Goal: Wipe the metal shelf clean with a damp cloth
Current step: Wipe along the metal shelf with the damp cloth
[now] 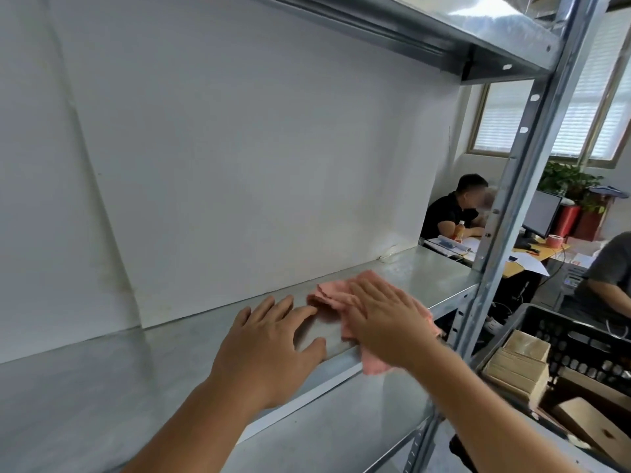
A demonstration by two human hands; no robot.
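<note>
while the left hand (269, 339) lies flat on the shelf (409, 271), the right hand (386, 319), fingers spread, presses the cloth (333, 295).

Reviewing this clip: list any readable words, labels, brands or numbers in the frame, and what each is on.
No text can be read.
Bottle on the far desk: label too small and blurred.
Papers on the desk: print illegible.
Boxes in the crate: no legible marking.
Cloth and metal shelf: plain.
</note>
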